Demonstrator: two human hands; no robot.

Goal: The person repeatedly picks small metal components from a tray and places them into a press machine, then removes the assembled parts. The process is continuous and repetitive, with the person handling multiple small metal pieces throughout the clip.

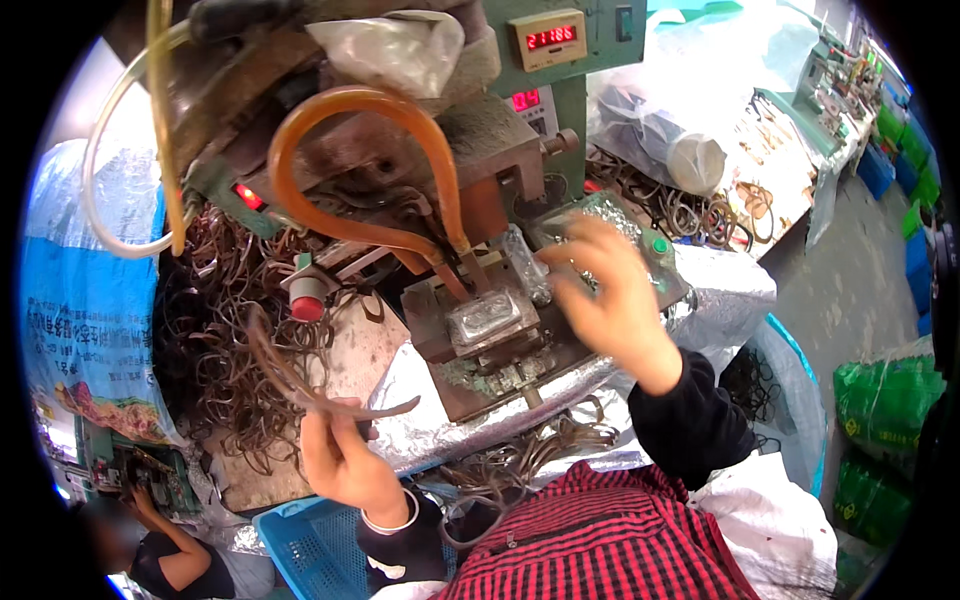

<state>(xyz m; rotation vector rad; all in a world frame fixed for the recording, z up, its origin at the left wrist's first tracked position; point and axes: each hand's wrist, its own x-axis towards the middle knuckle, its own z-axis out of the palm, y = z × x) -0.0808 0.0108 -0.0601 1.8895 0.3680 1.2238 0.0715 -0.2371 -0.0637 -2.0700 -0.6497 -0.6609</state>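
In my left hand (350, 465), closed in a pinch, is a thin, curved brown strip (385, 411). Its other length bends up and away over the bench. My right hand (610, 300), smeared a little by motion, hovers over the right side of a press-like machine with its fingers apart and nothing visible in them. A small metal block (490, 318) sits on the machine's bed, left of that hand. Close to the right hand's far side is a green button (660, 246). A thick orange hose (365, 97) loops down to the block.
Curled brown strips (235, 330) are heaped left of the machine, beside a red push button (307, 308). More strips (540, 440) lie on foil at the near edge. A blue basket (310, 545) stands below my left hand. Another person (190, 555) works at far lower left.
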